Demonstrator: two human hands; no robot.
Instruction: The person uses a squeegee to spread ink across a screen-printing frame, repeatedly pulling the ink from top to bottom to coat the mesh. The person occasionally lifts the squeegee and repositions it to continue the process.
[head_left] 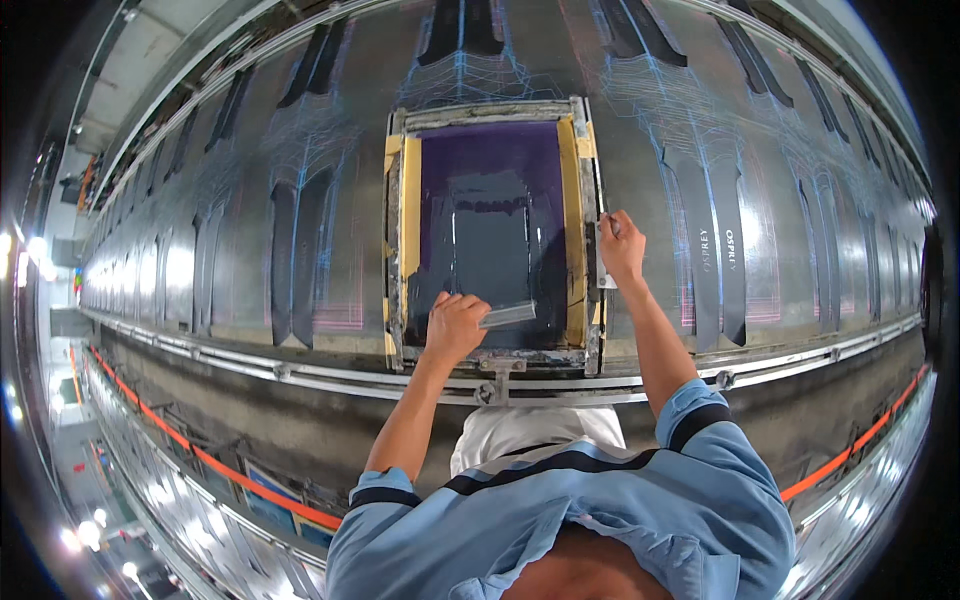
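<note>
A rectangular screen-printing frame (395,235) lies flat on the long dark table. Yellowish tape lines its inner sides, and its purple mesh (490,150) is smeared with dark ink over the middle and lower part. My left hand (458,325) is closed round one end of a squeegee (510,315), a short pale, translucent bar held over the lower part of the mesh. At the frame's right side, my right hand (622,245) has its fingers bent in a grip on the outer edge, just above a small metal bracket (605,282).
Dark cut fabric pieces (705,250) lie in rows on the table (350,215), among blue and pink guide lines; some bear pale printing. A metal rail (300,372) runs along the near edge. An orange strip (250,486) borders another bench behind me.
</note>
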